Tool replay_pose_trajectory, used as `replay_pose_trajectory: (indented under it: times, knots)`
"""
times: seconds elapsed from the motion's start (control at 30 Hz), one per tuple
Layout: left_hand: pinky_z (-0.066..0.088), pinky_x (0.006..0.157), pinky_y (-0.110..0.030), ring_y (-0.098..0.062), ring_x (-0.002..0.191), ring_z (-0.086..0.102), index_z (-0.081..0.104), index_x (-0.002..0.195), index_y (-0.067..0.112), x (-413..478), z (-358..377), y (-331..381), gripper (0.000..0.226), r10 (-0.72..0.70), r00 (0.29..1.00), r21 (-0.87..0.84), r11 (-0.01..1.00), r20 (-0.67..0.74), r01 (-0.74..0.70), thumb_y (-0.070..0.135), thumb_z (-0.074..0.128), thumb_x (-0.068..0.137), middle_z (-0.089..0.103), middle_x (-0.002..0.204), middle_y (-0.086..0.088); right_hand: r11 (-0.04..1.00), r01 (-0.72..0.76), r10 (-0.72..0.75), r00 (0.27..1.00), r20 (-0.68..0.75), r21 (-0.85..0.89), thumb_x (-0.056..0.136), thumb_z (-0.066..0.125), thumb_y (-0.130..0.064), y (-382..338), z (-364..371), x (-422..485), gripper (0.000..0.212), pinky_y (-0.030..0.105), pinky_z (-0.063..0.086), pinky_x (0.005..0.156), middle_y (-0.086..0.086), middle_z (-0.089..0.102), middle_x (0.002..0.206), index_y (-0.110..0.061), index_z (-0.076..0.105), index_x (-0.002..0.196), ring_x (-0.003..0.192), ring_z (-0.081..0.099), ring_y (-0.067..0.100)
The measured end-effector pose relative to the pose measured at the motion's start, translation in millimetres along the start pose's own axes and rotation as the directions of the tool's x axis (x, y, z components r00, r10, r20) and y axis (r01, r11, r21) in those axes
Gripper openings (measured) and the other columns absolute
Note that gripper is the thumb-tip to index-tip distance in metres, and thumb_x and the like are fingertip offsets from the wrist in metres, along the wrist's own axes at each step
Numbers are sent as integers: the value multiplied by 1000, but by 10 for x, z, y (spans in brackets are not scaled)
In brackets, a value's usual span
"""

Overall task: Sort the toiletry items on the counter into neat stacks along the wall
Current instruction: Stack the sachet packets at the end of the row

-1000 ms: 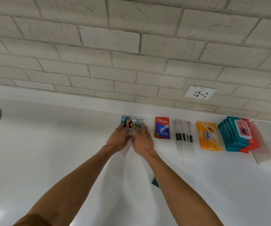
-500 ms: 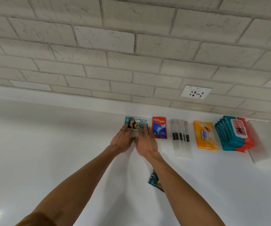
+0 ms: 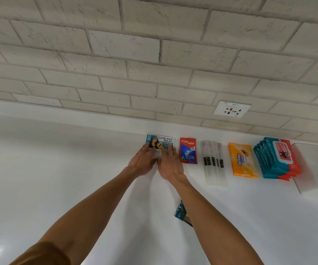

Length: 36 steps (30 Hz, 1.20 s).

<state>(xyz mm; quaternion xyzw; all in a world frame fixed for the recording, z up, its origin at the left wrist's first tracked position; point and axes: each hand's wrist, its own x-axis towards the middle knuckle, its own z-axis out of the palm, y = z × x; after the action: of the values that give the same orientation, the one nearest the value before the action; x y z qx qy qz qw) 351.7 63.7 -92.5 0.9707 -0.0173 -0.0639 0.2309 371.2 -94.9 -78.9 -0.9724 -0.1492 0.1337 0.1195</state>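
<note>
Two hands flat on the Cream Silk sachet (image 3: 160, 141) at the wall edge of the white surface (image 3: 58, 178). Left hand (image 3: 142, 163) and right hand (image 3: 170, 165) lie side by side, thumbs touching, fingers spread and pressing down on the sachet's near edge; neither curls around it. Right of it, in a row along the brick wall (image 3: 154, 64): red Colgate sachet (image 3: 188, 151), clear toothbrush packs (image 3: 212, 161), orange Tender Love pack (image 3: 242, 160), teal-and-red wipes stack (image 3: 277, 158). One teal sachet (image 3: 181, 213) lies apart, partly hidden under the right forearm. Wall socket (image 3: 231, 109) above.
</note>
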Motion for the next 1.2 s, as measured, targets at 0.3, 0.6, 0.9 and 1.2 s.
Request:
replay_pose_trajectory:
  times: [0.3, 0.6, 0.9, 1.2]
  knots:
    - [40, 117, -49, -30, 151, 31, 45, 146, 18, 23, -40, 5, 47, -2, 1000, 25, 1000, 13, 1, 31, 56, 102, 34, 161, -11, 1000, -4, 5, 1000, 5, -22, 112, 38, -44, -12, -35, 53, 64, 46, 17, 129, 11, 6, 175, -19, 16, 167, 162, 5, 33]
    - [39, 118, -49, -32, 149, 32, 44, 147, 19, 31, -81, 0, 49, -1, 1000, 50, 999, 15, 0, 29, 56, 101, 34, 161, -11, 1000, -12, 12, 1000, -7, -26, 112, 37, -44, -22, -35, 77, 62, 47, 18, 130, 12, 9, 175, -18, 19, 167, 162, 7, 34]
    - [41, 117, -43, -28, 146, 39, 29, 160, 20, -158, -196, 150, 64, -38, 997, 8, 999, -69, 39, 29, 55, 102, 34, 163, -8, 999, 8, -7, 999, -46, 36, 112, 36, -41, -18, -185, -58, 60, 46, 23, 128, 9, 12, 175, -19, 21, 166, 162, 9, 31]
    - [51, 101, -41, -27, 125, 57, 52, 145, 15, -778, -188, 600, 44, -109, 980, -131, 987, -164, 88, 28, 53, 103, 62, 138, -7, 961, 85, -17, 968, -249, 264, 106, 55, -32, 239, -508, -887, 42, 44, 57, 96, 9, 61, 143, -14, 55, 144, 128, 60, 28]
